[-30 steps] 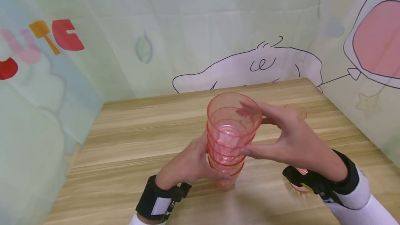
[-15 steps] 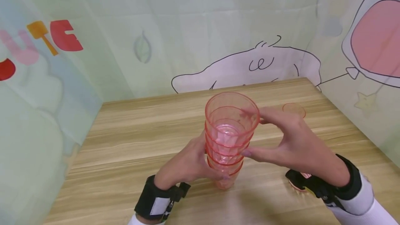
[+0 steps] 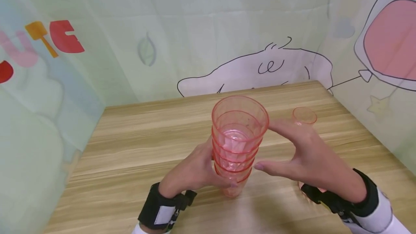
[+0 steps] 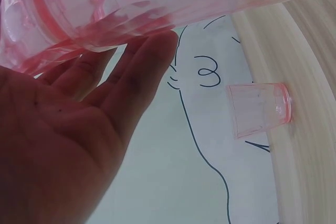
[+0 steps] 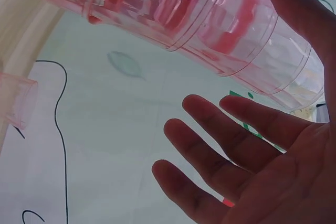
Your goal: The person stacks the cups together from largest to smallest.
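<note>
A tall stack of nested clear pink plastic cups (image 3: 236, 143) stands upright in the middle of the head view, several rims showing one below another. My left hand (image 3: 198, 169) grips the lower part of the stack, its thumb across the near side. In the left wrist view the fingers (image 4: 142, 72) curve along the cups. My right hand (image 3: 303, 151) is beside the stack's right side, thumb and fingers spread. The right wrist view shows the fingers (image 5: 210, 145) apart from the cups, with the thumb tip close to the rims; whether it touches is unclear.
A single pink cup (image 3: 304, 115) stands at the far right of the wooden table (image 3: 139, 133), partly behind my right hand. Another pink cup (image 3: 300, 185) is mostly hidden by the right wrist strap. A printed cloth backdrop (image 3: 182, 39) surrounds the table's back and sides.
My right hand has let go of the stack and moved slightly right and down, away from the cups. My left hand keeps its grip. The view has shifted slightly.
</note>
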`<state>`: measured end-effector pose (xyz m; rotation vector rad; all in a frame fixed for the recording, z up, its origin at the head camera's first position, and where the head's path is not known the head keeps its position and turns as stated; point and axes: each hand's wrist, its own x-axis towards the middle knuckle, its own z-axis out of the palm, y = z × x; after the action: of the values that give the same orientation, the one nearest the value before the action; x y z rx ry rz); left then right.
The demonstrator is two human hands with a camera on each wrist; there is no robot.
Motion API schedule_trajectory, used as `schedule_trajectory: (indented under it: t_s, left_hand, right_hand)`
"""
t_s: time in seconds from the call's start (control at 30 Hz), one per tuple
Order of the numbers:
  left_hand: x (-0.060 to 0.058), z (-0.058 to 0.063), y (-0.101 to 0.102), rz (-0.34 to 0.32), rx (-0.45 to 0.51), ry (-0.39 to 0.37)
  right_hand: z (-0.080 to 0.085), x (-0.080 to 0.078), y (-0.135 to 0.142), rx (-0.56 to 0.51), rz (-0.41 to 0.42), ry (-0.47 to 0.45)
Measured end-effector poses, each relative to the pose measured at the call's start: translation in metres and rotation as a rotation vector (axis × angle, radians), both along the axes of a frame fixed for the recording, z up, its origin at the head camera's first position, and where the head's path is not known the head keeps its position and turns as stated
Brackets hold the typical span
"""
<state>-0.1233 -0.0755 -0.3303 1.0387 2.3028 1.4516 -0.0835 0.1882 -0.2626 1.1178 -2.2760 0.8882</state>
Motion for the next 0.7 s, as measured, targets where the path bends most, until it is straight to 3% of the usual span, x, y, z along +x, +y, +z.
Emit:
schedule_trajectory:
  t_s: [0.3, 0.7]
  left_hand:
    - [-0.001, 0.0, -0.001, -0.02, 0.034, -0.017]
    - [-0.001, 0.0, -0.002, -0.017, 0.03, -0.016]
  right_hand:
    - [-0.012, 0.005, 0.013, 0.056, -0.122, -0.085]
    - [-0.024, 0.012, 0.023, 0.076, -0.246, -0.129]
